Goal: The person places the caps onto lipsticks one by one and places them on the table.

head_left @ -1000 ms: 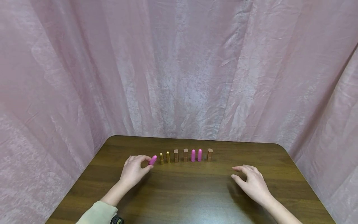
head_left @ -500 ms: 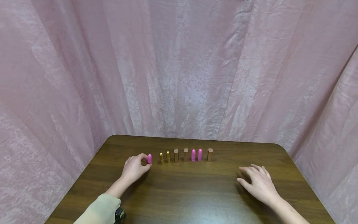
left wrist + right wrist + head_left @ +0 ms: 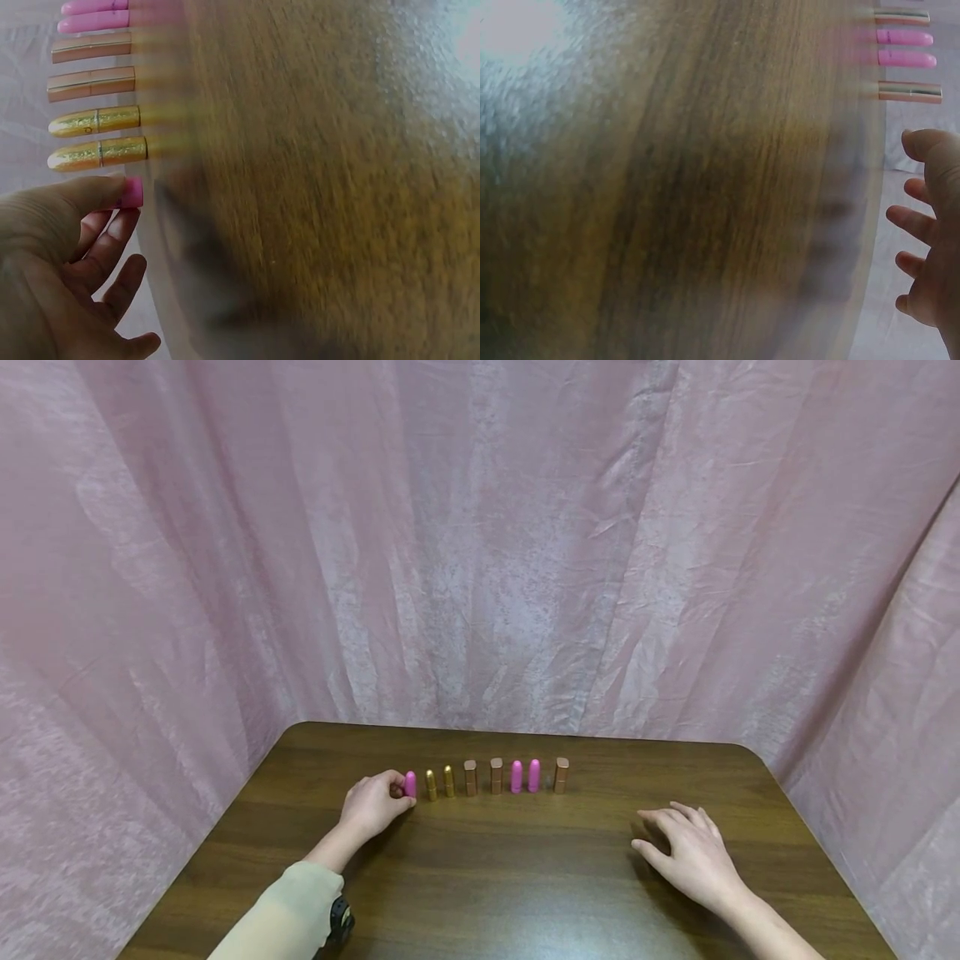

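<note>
My left hand [image 3: 372, 803] pinches a pink lipstick [image 3: 410, 783] between thumb and fingers, upright at the left end of a row of lipsticks. In the left wrist view only the base of the pink lipstick [image 3: 132, 193] shows; the fingers hide the rest. Just right of it stand two gold lipsticks [image 3: 431, 786], then two rose-gold square ones [image 3: 483, 777]. Farther along are two more pink lipsticks [image 3: 517, 777] and one last rose-gold lipstick [image 3: 561, 776]. Holding nothing, my right hand [image 3: 690, 852] is over the table's right side, fingers spread and slightly bent.
The brown wooden table [image 3: 495, 877] has rounded far corners. Pink velvety curtains [image 3: 480, 568] hang behind it and on both sides. A dark watch [image 3: 341, 920] sits at the left sleeve's cuff.
The pink lipstick in my left hand has gone from tilted to upright, shifting left and then back right beside the gold ones. My right hand has moved a little to the right.
</note>
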### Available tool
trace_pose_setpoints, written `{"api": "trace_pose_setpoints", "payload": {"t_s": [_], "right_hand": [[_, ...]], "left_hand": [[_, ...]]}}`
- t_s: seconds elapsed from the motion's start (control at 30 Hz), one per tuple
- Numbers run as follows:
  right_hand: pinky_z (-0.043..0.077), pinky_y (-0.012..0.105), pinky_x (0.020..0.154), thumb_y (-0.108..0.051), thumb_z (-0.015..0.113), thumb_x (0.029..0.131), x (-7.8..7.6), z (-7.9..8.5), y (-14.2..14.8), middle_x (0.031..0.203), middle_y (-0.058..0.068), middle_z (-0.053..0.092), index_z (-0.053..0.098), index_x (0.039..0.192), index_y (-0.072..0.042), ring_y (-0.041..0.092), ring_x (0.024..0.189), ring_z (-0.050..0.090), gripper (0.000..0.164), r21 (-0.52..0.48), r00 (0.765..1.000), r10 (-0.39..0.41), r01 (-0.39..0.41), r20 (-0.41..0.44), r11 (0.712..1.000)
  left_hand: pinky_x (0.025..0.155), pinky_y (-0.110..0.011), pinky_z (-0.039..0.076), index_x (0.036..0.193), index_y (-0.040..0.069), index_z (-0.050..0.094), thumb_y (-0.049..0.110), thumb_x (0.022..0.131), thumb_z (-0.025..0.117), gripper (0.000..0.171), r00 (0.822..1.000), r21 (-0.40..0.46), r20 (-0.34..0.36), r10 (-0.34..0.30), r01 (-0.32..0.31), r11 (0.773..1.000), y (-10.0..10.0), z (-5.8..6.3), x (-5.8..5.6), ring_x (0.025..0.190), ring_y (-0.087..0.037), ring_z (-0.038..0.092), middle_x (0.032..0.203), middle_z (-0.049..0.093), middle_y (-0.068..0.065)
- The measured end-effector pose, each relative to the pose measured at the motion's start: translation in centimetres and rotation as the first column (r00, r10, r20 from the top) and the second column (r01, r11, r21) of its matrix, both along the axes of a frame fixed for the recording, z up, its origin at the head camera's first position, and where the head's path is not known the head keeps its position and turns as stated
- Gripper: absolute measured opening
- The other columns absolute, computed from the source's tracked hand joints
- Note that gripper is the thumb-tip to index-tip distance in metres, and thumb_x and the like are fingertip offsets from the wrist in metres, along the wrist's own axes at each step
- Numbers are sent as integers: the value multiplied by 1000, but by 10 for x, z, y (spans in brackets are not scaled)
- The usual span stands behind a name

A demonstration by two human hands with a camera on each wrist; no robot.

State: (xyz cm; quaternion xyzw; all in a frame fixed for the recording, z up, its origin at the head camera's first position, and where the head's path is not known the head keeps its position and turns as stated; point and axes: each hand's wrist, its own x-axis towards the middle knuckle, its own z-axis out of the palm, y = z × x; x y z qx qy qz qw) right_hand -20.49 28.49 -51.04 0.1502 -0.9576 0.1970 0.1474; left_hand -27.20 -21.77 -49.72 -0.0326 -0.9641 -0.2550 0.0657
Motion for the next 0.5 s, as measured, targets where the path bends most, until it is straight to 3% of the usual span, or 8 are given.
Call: {"api": "trace_pose_setpoints", "payload": {"t_s": [0.2,0.5], "right_hand": [[21,70,111,-40,77,90,2,-1,0,123,7,69,69,128,-12,44,134,45,47,-7,1000,-1,1,2,1000],[21,71,111,-41,77,91,1,-5,-1,125,7,69,69,129,-13,44,134,44,48,-18,1000,3,-3,13,1000]], "left_hand": [[88,-51,45,100,16,71,26,84,84,23,1000,-6,9,4,-4,1000,1,-4,-4,87,-20,62,86,67,7],[89,-53,45,98,16,71,26,85,83,21,1000,-42,17,9,-9,999,1,-11,-7,96,-28,62,89,69,5]]}}
